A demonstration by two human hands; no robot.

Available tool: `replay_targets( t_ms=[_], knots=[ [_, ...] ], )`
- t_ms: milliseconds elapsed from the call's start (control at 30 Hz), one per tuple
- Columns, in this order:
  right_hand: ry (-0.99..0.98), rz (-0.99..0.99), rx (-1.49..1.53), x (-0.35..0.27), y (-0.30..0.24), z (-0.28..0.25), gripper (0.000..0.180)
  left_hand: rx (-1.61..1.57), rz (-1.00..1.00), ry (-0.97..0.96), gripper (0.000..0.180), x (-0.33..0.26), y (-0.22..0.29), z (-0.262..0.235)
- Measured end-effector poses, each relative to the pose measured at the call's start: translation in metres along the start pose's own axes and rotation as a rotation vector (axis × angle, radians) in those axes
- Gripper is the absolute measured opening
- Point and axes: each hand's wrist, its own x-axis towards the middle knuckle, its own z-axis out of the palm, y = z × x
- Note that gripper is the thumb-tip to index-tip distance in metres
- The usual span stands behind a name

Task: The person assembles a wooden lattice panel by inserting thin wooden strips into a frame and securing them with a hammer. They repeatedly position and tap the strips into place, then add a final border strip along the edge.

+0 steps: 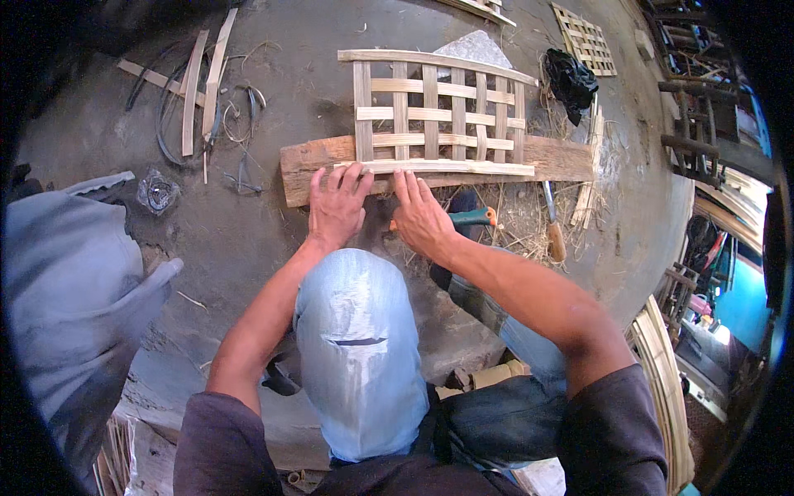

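A woven bamboo lattice panel [430, 109] lies with its near side on a rough wooden plank [559, 157]. Along that near side runs a pale bamboo strip [475, 169]. My left hand [337, 207] is open, its spread fingertips pressing on the strip's left end. Beside it, my right hand [423, 217] is also open, fingers stretched forward with the tips against the same strip. A green and orange tool handle [475, 217] shows next to my right hand and partly under it; its working end is hidden. Both thumbs point inward, off the strip.
A wooden-handled blade [554, 231] lies right of the plank among shavings. Loose strips [194, 95] and dark bands sit at far left, a crumpled black plastic bag [571, 85] at far right. Beyond it is another woven panel [585, 41]. My jean-covered knee [356, 331] rises between my arms.
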Motion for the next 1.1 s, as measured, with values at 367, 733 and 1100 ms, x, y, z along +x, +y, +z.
replay_targets(
  t_ms=[367, 733, 1100],
  knots=[
    [-0.137, 0.043, 0.023, 0.007, -0.013, -0.014, 0.041, -0.032, -0.033, 0.076, 0.066, -0.002, 0.001, 0.008],
    [-0.036, 0.076, 0.104, 0.004, -0.010, 0.005, 0.029, -0.051, -0.058, 0.028, 0.064, 0.001, 0.005, 0.002],
    [-0.099, 0.109, 0.118, 0.010, -0.017, -0.001, 0.041, -0.931, -0.312, 0.197, 0.034, 0.011, -0.031, -0.135]
  ],
)
